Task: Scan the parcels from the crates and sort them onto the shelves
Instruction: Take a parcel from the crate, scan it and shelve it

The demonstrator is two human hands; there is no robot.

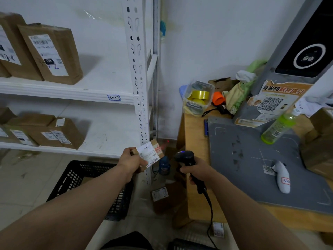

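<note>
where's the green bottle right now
Head view, right side: the green bottle is on the grey mat on the wooden table, beside the QR poster.

Looks like a parcel pickup depot: labelled boxes (52,53) on numbered shelves (72,91), self-checkout kiosk (304,51) at 2 o'clock.

The parcel (150,154) is brown cardboard with a glossy white paper label (145,152). The scanner (186,157) is black plastic with a slight sheen. The shelves (108,83) are smooth white painted metal, scuffed in places. The crate (86,175) is black lattice plastic. The table (196,159) is pale smooth wood, and on it lies a matt grey mat (252,159).
</note>
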